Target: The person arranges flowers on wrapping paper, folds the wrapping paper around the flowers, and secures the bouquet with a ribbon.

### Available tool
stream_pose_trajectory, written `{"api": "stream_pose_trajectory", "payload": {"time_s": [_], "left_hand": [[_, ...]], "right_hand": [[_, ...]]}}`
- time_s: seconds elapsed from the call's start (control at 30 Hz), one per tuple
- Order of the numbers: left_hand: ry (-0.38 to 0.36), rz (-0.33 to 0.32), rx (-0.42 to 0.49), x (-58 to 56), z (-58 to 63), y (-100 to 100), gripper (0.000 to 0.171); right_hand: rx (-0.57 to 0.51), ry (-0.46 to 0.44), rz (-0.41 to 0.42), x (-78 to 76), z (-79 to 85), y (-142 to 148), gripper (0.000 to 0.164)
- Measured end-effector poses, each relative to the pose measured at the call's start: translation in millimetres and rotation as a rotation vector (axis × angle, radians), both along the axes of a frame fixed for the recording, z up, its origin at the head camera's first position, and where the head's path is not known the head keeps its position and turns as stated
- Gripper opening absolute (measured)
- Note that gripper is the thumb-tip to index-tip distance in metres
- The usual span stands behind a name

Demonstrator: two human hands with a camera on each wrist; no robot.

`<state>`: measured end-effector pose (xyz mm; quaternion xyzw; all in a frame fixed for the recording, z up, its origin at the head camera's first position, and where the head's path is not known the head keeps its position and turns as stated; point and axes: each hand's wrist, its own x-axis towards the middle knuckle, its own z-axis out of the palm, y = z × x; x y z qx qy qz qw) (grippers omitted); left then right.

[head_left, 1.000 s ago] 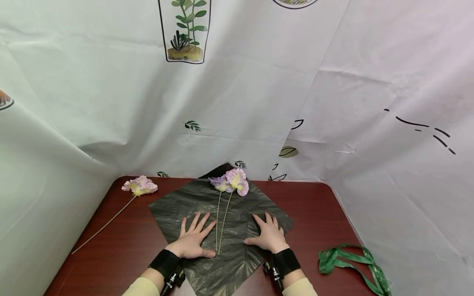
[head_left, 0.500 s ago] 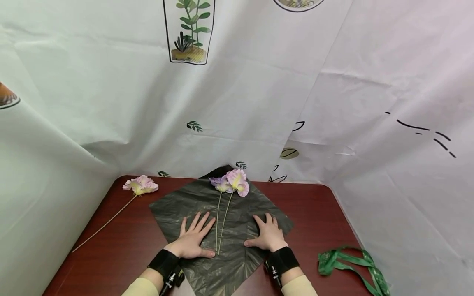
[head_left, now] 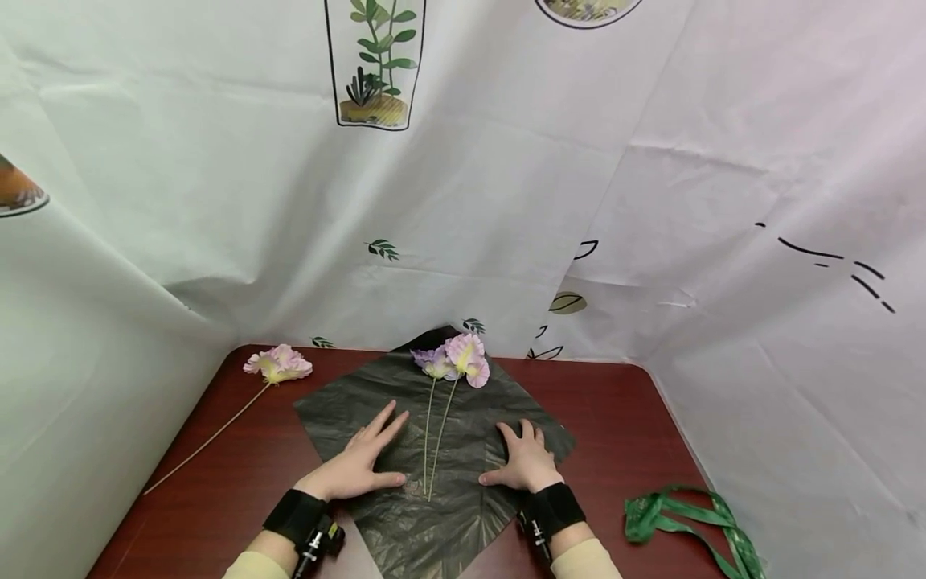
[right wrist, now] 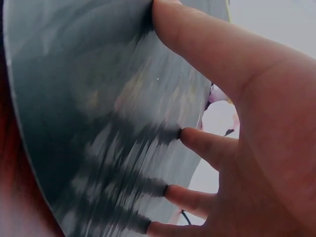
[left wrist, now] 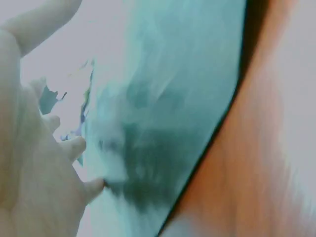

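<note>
A dark sheet of wrapping paper [head_left: 463, 450] lies cornerwise on the table. On it rest two artificial flowers side by side: a pink and yellow one [head_left: 467, 359] and a purple one [head_left: 435, 363], blooms toward the far corner and thin stems toward me. To the left of the stems is my left hand [head_left: 354, 466], fingers extended, tilted with its thumb toward the stem ends; the left wrist view is blurred. My right hand [head_left: 526, 462] rests spread on the paper right of the stems, its fingertips [right wrist: 190, 136] touching the sheet in the right wrist view.
Another pink flower [head_left: 278, 364] with a long stem lies on the table's left side. A green ribbon [head_left: 680, 515] lies loosely folded at the right. White printed cloth [head_left: 463, 201] hangs behind and along both sides of the reddish-brown table [head_left: 615, 426].
My left hand has tilted and shifted slightly left, no longer lying flat and spread on the paper. The right hand stays in place. The head view has shifted slightly.
</note>
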<state>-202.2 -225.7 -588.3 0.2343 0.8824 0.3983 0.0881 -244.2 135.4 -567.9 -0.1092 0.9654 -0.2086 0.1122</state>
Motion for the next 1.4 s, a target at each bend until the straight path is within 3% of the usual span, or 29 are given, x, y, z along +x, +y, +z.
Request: {"api": "stream_pose_trajectory", "payload": {"time_s": [0.13,0.23,0.3,0.43,0.6,0.77,0.93,1.2,1.4], "left_hand": [[0.189,0.148,-0.020,3.0,-1.3,-29,0.094],[0.317,0.318,-0.077,5.6,-0.2,-62,0.086],[0.355,0.442,-0.115,8.3,3.5,-86,0.077],[0.324,0.649,-0.191,17.5,14.0,-134,0.052],[0.205,0.798,-0.305,33.1,22.4,-185,0.038],[0.057,0.832,-0.386,41.3,22.8,-218,0.040],[-0.062,0.808,-0.424,43.7,19.4,-230,0.039],[-0.060,0.818,-0.421,43.6,13.6,-230,0.024],[-0.044,0.833,-0.410,44.0,11.4,-230,0.015]], "right_hand": [[0.001,-0.040,-0.019,-0.6,2.8,-1,0.106],[0.005,-0.022,-0.013,-4.2,-6.1,0,0.106],[0.004,-0.009,-0.012,-5.8,-10.9,1,0.107],[-0.001,-0.012,-0.015,-4.3,-4.7,0,0.105],[0.020,-0.045,-0.024,0.1,10.4,-4,0.103],[0.039,-0.041,-0.023,1.0,13.3,-5,0.102],[0.022,-0.045,-0.024,-2.1,7.2,-5,0.104],[-0.030,-0.011,-0.037,-15.1,-30.5,4,0.110],[-0.005,-0.024,-0.029,-14.1,-24.3,3,0.111]]}}
